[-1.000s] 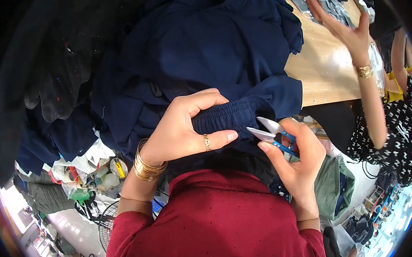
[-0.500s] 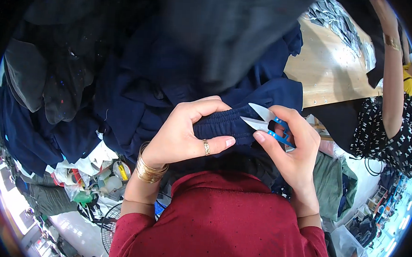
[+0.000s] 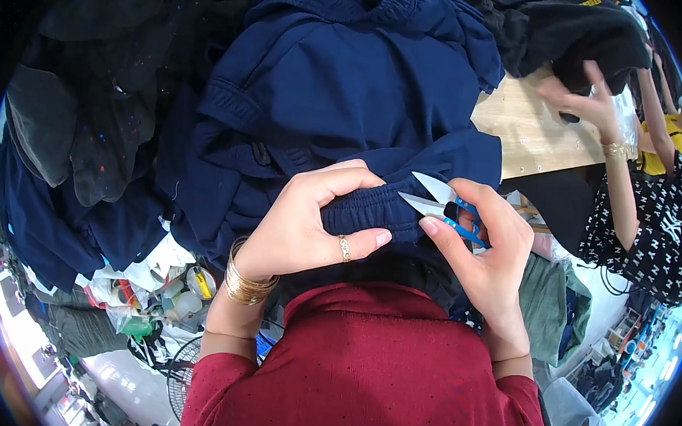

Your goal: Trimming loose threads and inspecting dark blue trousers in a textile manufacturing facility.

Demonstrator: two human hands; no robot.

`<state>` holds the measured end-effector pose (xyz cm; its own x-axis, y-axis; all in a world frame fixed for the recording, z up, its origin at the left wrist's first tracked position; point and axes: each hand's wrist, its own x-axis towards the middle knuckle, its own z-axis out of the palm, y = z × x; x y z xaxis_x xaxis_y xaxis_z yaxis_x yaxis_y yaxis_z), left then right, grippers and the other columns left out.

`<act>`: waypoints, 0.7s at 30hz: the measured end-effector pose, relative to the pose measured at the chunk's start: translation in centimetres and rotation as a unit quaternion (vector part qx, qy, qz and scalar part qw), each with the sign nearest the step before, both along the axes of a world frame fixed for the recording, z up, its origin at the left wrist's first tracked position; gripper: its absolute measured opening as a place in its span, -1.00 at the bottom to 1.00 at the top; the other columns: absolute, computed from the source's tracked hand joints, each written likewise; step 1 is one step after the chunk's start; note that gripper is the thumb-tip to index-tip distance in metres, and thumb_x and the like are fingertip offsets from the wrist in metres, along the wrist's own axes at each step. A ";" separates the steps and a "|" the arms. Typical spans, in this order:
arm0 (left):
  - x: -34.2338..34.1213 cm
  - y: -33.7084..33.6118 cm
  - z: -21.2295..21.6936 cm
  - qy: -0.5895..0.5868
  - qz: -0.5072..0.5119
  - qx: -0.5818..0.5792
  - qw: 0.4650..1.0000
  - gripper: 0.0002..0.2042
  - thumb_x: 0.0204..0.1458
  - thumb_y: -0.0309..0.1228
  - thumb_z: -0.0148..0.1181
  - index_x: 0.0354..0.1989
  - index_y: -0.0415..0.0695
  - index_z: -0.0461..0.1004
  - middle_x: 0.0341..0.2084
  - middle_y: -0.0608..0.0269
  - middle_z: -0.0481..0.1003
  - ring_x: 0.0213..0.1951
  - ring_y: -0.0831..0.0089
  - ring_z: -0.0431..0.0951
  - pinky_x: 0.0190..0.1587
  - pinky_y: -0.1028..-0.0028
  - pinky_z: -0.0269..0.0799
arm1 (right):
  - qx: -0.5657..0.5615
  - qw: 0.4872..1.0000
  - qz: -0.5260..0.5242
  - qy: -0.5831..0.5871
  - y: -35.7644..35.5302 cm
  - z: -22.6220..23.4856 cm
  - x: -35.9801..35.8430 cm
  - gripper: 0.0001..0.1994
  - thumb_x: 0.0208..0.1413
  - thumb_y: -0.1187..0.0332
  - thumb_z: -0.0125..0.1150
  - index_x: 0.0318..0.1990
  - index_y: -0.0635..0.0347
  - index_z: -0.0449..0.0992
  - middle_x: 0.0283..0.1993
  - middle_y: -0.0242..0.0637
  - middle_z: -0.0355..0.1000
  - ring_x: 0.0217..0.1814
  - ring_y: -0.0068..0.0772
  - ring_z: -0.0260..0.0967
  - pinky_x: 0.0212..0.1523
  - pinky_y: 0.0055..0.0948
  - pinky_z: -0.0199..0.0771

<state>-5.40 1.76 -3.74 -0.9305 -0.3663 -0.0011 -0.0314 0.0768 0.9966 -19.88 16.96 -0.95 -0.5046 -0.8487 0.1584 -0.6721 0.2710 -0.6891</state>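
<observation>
Closest to me is my own red shirt (image 3: 371,369), filling the lower middle. Just above it my left hand (image 3: 309,223) is curled shut around the ribbed cuff (image 3: 368,210) of a navy garment (image 3: 347,98), thumb under, fingers over the top, pinching it against my chest. My right hand (image 3: 489,252) is closed on a pair of blue-handled snips (image 3: 441,207); their blades stand slightly apart, tips pointing left and touching the cuff's right end, just beside my left fingertips.

The cuff belongs to the navy garment, which spreads up and away from my hands over the pile ahead. To its left lie darker clothes (image 3: 75,137), one speckled with paint.

Low on my left, I see a heap of clutter (image 3: 151,296): bottles, scraps and small bits jumbled together; I cannot tell whether a bin holds them. A fan grille (image 3: 182,374) sits below it.

Farther off on the right, a wooden table (image 3: 530,130) shows bare, and another person (image 3: 649,229) in a black patterned top reaches a hand (image 3: 586,98) toward dark cloth (image 3: 589,33) at the top.
</observation>
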 end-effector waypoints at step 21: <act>-0.5 0.3 0.2 -0.019 -0.008 0.019 1.000 -0.72 -0.23 -0.46 0.33 -0.32 -0.27 0.45 -0.50 0.33 0.37 -0.45 0.59 0.36 -0.37 0.60 0.27 | -0.003 0.952 -0.026 -0.306 0.2 -2.2 -0.3 -0.75 -0.04 0.30 0.31 -0.27 0.20 0.42 -0.54 -0.50 0.25 -0.52 -0.75 0.10 -0.50 -0.72 0.14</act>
